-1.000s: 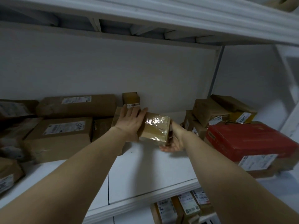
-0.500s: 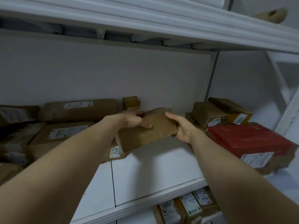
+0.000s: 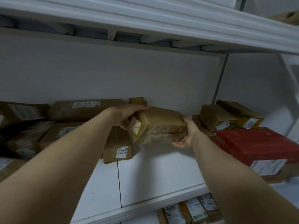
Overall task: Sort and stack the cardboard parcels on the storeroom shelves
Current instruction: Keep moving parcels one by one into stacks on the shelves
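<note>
Parcel (image 3: 159, 125): brown, tape-wrapped, white-labelled

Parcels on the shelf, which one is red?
The big flat parcel at the far right of the shelf, with a white label. The rest look brown or yellowish.

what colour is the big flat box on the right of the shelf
Red, with a white shipping label on its near side. The red box shows best in the head view, the only one given.

A brown, tape-wrapped cardboard parcel (image 3: 160, 125), white label on its left end, is gripped tilted above the white shelf (image 3: 161, 172) by the left hand (image 3: 126, 115) and right hand (image 3: 187, 133). Other brown parcels (image 3: 84, 109) lie on it.
</note>
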